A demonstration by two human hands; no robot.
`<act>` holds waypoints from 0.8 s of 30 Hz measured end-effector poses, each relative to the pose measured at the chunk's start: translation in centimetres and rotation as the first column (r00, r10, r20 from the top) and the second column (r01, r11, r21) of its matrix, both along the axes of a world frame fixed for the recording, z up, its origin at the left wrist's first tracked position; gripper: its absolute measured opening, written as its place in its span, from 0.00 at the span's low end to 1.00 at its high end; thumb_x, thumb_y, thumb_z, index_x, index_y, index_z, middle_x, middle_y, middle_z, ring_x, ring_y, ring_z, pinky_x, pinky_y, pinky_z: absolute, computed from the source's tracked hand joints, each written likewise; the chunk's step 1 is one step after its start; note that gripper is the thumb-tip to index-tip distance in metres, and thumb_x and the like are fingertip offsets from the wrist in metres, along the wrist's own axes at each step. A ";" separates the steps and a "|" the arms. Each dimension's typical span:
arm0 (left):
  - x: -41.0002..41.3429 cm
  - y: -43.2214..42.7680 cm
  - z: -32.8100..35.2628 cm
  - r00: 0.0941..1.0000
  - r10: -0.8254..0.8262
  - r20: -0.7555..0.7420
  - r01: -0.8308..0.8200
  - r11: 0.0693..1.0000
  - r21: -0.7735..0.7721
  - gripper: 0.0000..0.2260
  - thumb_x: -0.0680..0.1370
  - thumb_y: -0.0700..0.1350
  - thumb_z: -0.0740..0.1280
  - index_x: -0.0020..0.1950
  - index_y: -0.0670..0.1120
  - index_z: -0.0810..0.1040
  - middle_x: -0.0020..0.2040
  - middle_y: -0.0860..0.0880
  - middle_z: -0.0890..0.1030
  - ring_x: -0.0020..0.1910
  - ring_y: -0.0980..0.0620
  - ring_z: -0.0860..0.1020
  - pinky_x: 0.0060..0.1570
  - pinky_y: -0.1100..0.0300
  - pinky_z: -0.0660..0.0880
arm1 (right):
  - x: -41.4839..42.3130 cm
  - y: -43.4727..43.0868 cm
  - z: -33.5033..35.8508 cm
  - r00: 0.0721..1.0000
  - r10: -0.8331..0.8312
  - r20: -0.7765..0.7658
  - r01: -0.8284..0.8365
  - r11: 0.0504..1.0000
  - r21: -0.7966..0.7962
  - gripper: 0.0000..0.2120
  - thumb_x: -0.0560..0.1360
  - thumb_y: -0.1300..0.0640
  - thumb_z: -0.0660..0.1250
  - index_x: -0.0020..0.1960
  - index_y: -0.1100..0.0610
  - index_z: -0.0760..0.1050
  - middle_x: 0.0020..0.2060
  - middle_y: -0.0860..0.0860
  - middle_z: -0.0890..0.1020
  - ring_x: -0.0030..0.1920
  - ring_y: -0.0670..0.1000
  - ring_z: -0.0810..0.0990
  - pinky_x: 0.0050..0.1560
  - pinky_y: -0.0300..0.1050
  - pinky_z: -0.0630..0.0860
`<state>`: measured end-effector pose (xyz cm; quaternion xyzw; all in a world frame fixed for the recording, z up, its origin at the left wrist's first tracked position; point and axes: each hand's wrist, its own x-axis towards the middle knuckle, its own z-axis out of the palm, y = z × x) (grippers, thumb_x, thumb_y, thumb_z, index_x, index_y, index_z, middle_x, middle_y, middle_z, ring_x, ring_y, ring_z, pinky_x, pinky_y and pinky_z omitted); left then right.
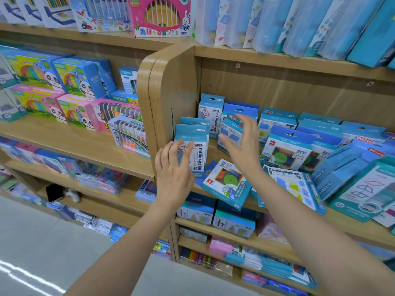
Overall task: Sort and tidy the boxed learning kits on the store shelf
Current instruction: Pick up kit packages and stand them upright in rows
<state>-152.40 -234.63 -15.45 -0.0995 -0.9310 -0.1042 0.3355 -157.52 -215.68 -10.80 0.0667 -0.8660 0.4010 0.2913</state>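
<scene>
1. Reaching both bare arms forward, you are holding your left hand (pixel 173 178) up in front of an upright blue kit box (pixel 197 155). Its fingers are straight and fanned apart, curling round nothing. Whether the fingertips are actually touching the card, I cannot tell.
2. Your right hand (pixel 243 146) is hovering higher and further in than the left, fingers spread and relaxed, pinching nothing. A tilted blue box (pixel 228 131) is leaning just behind those fingers, partly hidden by them.
3. Just beyond your left fingertips, a second matching box (pixel 195 122) is standing close behind the upright one. A third box (pixel 211 113) is standing further back, between your two hands.
4. Under your right wrist, a flat kit box with a green disc (pixel 228 182) is lying face up on the shelf (pixel 212 151) — its near corner is jutting past the front edge.
5. To the right of your right hand, more blue kit boxes (pixel 286 150) are leaning and lying in a loose, overlapping heap, some standing and some tipped over.
6. Just left of your left hand, the wooden side panel (pixel 171 88) is rising — beyond it, panda-printed boxes (pixel 74 80) are sitting stacked in the next bay.
</scene>
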 end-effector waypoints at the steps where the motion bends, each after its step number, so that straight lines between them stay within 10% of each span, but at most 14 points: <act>1: 0.2 -0.3 -0.1 1.000 0.011 -0.012 -0.011 1.000 0.026 0.32 0.68 0.41 0.70 0.71 0.46 0.67 0.68 0.41 0.64 0.70 0.41 0.61 0.69 0.43 0.59 | 0.6 -1.1 -0.1 0.983 0.148 0.105 -0.137 0.985 -0.106 0.36 0.72 0.48 0.73 0.73 0.53 0.59 0.67 0.49 0.68 0.63 0.47 0.69 0.61 0.39 0.68; 7: 1.0 -2.2 0.5 1.000 0.008 0.000 -0.008 0.997 0.080 0.35 0.71 0.40 0.68 0.76 0.45 0.59 0.76 0.38 0.52 0.77 0.39 0.48 0.74 0.42 0.51 | -0.3 -4.9 -2.6 0.905 0.203 0.373 -0.191 0.979 -0.069 0.49 0.63 0.51 0.80 0.75 0.54 0.55 0.70 0.52 0.66 0.70 0.52 0.66 0.70 0.56 0.66; 14: -0.1 -4.5 1.1 0.998 -0.044 0.055 0.046 0.998 -0.034 0.37 0.71 0.40 0.68 0.78 0.44 0.56 0.78 0.41 0.46 0.77 0.42 0.42 0.75 0.45 0.47 | -1.6 -5.5 -3.1 0.931 0.106 0.348 -0.072 0.991 -0.111 0.40 0.61 0.53 0.82 0.66 0.56 0.66 0.60 0.52 0.74 0.58 0.49 0.74 0.59 0.47 0.73; 20: -0.5 -4.7 1.0 0.929 -0.371 -0.017 0.370 0.928 -0.043 0.28 0.71 0.35 0.63 0.72 0.40 0.68 0.74 0.39 0.61 0.74 0.40 0.58 0.71 0.43 0.62 | -3.4 -5.6 -3.4 0.957 -0.100 0.274 0.131 0.987 -0.097 0.37 0.61 0.53 0.81 0.64 0.59 0.67 0.58 0.54 0.73 0.60 0.55 0.74 0.61 0.55 0.74; 24: -0.8 -2.6 1.1 0.825 -0.518 0.226 0.482 0.854 0.197 0.29 0.75 0.37 0.65 0.75 0.41 0.60 0.73 0.42 0.65 0.72 0.47 0.63 0.70 0.51 0.65 | -3.8 -5.1 -3.6 0.955 -0.114 0.275 0.133 0.990 -0.053 0.40 0.62 0.52 0.81 0.67 0.59 0.65 0.61 0.55 0.71 0.63 0.55 0.71 0.63 0.56 0.72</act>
